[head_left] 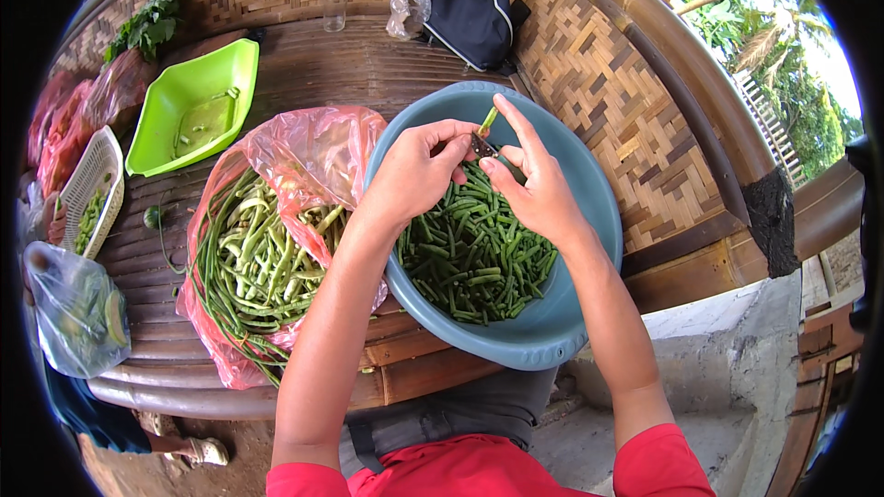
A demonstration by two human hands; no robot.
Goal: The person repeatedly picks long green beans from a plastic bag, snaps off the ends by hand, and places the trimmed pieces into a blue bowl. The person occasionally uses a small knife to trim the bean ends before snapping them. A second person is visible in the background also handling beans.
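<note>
The left hand (422,164) and right hand (537,195) meet at a green bean (488,121) and small dark blade (482,145); individual grips cannot be determined. Below, the basin (589,232) holds cut pieces (483,262). Apparently remaining: whole beans (262,262) in the adjacent pink bag (318,133).

No text, label, brand, number or sign can be read anywhere in view, on any surface or thing.

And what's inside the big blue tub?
The tub has a heap of short green bean pieces inside. They cover the bottom, so what's under them can't be seen. The left hand and right hand hide some of the inside too.
</note>
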